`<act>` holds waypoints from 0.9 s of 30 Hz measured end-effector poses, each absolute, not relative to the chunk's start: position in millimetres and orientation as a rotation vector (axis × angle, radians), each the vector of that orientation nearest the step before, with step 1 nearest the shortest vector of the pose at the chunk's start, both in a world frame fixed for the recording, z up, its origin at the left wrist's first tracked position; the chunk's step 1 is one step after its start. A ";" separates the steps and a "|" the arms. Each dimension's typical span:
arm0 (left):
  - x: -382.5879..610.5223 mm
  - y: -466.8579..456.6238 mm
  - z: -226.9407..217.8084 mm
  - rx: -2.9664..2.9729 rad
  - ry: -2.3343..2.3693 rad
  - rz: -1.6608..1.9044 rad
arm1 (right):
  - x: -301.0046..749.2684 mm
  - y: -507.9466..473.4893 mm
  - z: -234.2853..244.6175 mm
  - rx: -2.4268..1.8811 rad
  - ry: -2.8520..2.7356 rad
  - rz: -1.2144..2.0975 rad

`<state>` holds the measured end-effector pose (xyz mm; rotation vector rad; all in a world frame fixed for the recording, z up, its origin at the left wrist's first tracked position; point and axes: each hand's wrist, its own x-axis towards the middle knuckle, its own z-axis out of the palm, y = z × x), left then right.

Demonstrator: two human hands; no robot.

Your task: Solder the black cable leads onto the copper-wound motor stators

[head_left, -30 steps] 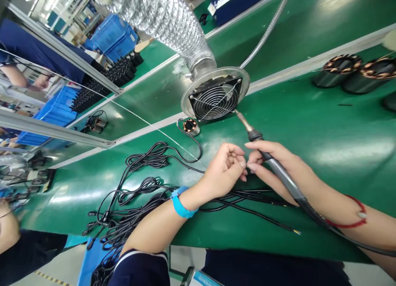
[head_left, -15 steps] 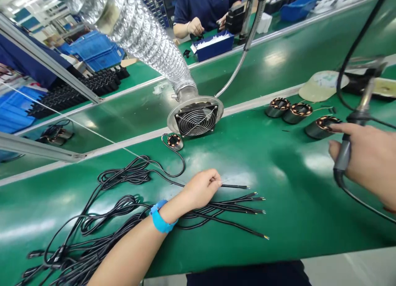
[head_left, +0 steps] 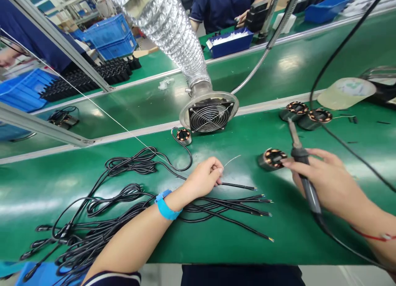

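My left hand is closed in a pinch on a thin solder wire whose free end points right. A black cable runs by its fingers; I cannot tell whether they grip it. In my right hand is a soldering iron, tip pointing up and away. Its fingertips also touch the rim of a stator with copper windings. More black cables with stripped coloured ends lie below my left hand. Another stator, with a cable beside it, stands under the fume fan.
A fume extractor fan on a foil duct hangs above the bench. Two stators and a yellowish pad sit at the back right. Coiled cables spread left. Across the divider, a person sits behind a blue box.
My right hand has moved left with the soldering iron, bringing the stator away from the other two. The solder end now shows clearly beyond my left hand. The view has shifted somewhat.
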<state>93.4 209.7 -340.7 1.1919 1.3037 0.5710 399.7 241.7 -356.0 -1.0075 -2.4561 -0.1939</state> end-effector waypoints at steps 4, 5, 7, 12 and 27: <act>92.0 213.2 -340.0 1.113 1.337 0.655 | 382.8 241.2 -344.6 -0.926 -2.380 -0.361; 91.2 213.8 -339.6 1.122 1.352 0.685 | 383.8 246.2 -341.3 -0.958 -2.387 -0.397; 89.7 214.8 -339.1 1.141 1.372 0.736 | 391.6 259.0 -336.2 -1.008 -2.447 -0.424; 88.4 217.1 -338.5 1.162 1.363 0.707 | 432.9 287.6 -334.5 -1.301 -2.739 -0.288; 87.6 222.0 -337.8 1.198 1.416 0.676 | 417.1 386.7 -331.8 -1.108 -2.784 -0.110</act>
